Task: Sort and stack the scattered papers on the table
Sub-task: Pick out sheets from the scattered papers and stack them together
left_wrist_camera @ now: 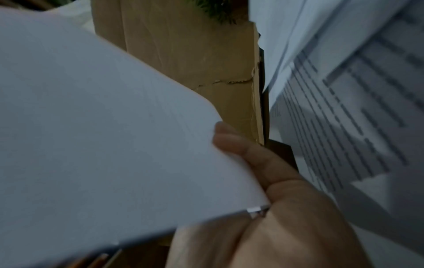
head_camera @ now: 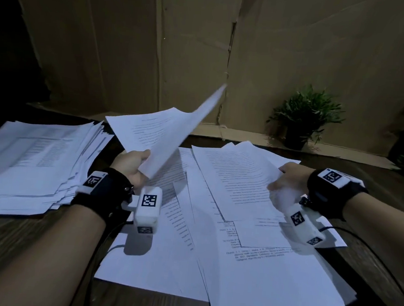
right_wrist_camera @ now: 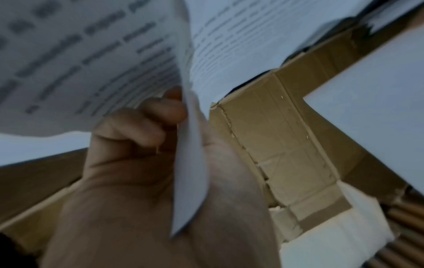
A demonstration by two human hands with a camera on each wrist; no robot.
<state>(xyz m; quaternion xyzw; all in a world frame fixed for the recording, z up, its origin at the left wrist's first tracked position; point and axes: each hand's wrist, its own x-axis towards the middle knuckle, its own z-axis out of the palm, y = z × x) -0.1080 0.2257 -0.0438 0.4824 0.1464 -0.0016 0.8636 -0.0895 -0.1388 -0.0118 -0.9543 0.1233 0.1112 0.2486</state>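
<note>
Head view: the dark wooden table (head_camera: 10, 247) is the landmark here. Above its middle the left hand (head_camera: 133, 164) holds a stapled set of printed sheets (head_camera: 159, 135) lifted clear of the table and tilted, far corner pointing up toward the cardboard wall (head_camera: 194, 44) behind the table. In the left wrist view the thumb (left_wrist_camera: 238, 143) lies on top of the set's edge, near a staple (left_wrist_camera: 254, 211); the other fingers are hidden under the paper. On the table's left side sits a thick stack of papers (head_camera: 28, 164). Loose sheets (head_camera: 250, 239) lie overlapped and askew across the table's middle and right. Over the table's right part, the right hand (head_camera: 287, 180) pinches the edge of a printed sheet (head_camera: 237, 179), fingers (right_wrist_camera: 146, 125) curled beneath it in the right wrist view. A potted plant (head_camera: 303, 119) stands at the table's far right edge.
</note>
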